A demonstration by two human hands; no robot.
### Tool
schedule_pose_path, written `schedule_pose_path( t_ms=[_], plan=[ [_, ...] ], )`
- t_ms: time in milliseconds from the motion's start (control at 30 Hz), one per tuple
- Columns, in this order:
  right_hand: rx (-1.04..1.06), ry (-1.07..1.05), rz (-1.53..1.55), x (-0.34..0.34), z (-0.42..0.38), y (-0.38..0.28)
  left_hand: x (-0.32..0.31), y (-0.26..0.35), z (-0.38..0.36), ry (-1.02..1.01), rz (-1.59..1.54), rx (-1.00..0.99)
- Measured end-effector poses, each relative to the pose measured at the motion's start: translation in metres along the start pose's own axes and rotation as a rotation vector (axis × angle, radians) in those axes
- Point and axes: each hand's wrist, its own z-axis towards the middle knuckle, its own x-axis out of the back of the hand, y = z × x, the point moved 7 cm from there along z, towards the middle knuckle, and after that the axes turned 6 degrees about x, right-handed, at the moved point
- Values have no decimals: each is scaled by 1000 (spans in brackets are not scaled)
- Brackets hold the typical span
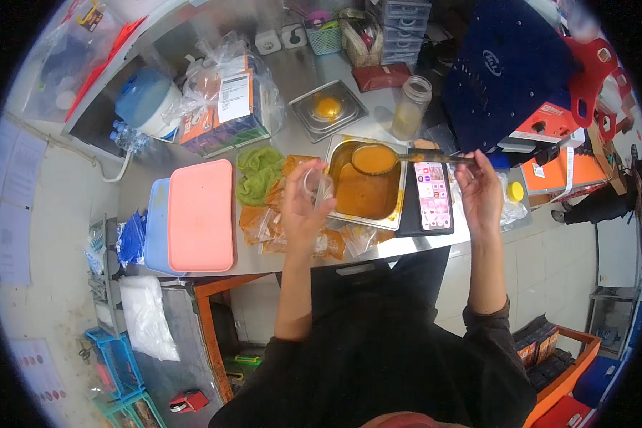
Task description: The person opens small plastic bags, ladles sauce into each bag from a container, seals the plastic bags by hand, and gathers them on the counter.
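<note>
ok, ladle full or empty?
Full or nearly so: orange-brown liquid spans the bowl of the ladle in the right hand. Exact level unclear.

You wear a black top (378, 364), loose across the front. Your left sleeve (274, 364) and right sleeve (493, 339) are dark and creased, stopping at your forearms (486, 264), bare like your left hand (304, 210) and right hand (482, 194).
</note>
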Motion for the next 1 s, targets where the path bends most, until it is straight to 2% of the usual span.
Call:
schedule_pose_path(
  t_ms=[100, 300, 500, 600, 667, 1000],
  plan=[
    [6, -42, 34, -21, 6, -21, -12, -7, 13, -12, 53, -46],
    [36, -144, 86, -52, 8, -42, -27, -24, 12, -3, -82, 35],
    [-6, -135, 70, -61, 2, -27, -32, -30, 7, -25, 92, -26],
    [-55, -128, 77, -58, -1, -14, -32, -29, 3, 25, -15, -16],
    [-98, -141, 53, -55, -3, -6, -31, -34, -1, 25, -111, 72],
    [-27, -214, 11, -65, -16, -10, -34, -19, 1, 36, -229, 66]
  ],
)
